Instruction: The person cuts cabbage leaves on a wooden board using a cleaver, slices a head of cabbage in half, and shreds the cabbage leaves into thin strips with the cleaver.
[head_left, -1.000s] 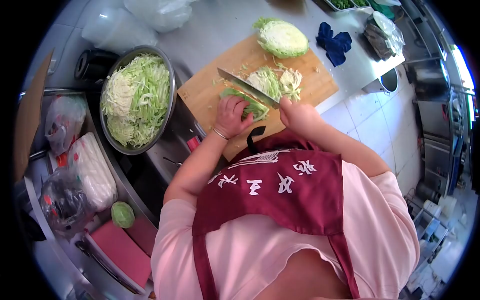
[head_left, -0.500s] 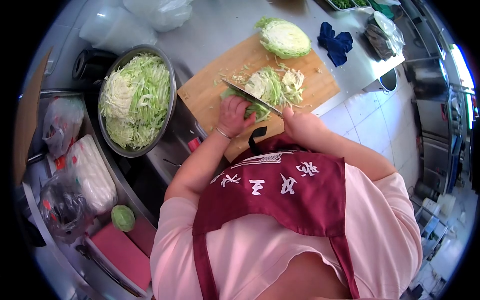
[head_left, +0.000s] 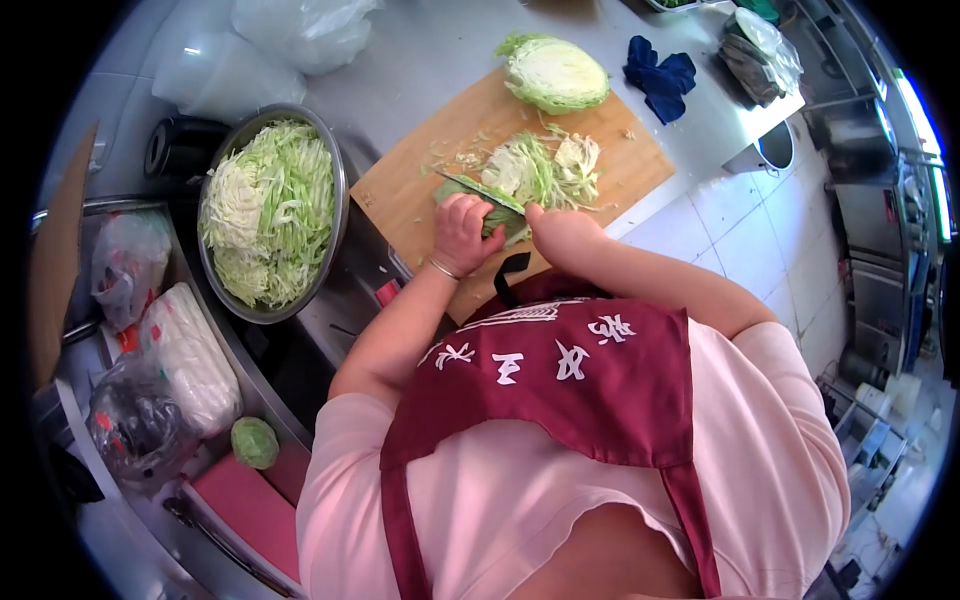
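My right hand (head_left: 563,235) grips a kitchen knife (head_left: 478,191), its blade lying across a piece of cabbage (head_left: 512,228). Curled fingers of my left hand (head_left: 467,235) press that piece against the wooden cutting board (head_left: 640,160), just on the near side of the blade. Beyond the knife lies a pile of sliced cabbage (head_left: 530,170) with loose shreds around it. A cut cabbage half (head_left: 556,74) rests at the board's far edge. Left of the board stands a metal bowl (head_left: 343,190) heaped with shredded cabbage (head_left: 268,210).
Dark blue gloves (head_left: 660,78) lie on the metal counter right of the board. At left, a lower shelf holds plastic bags (head_left: 190,360), a small round cabbage (head_left: 254,443) and a pink board (head_left: 245,510). A metal bucket (head_left: 775,148) stands beyond the counter's right edge.
My right hand and the knife handle have shifted left, closer to my left hand. The blade sits nearer the left fingers, and more of it is hidden. The view has shifted slightly.
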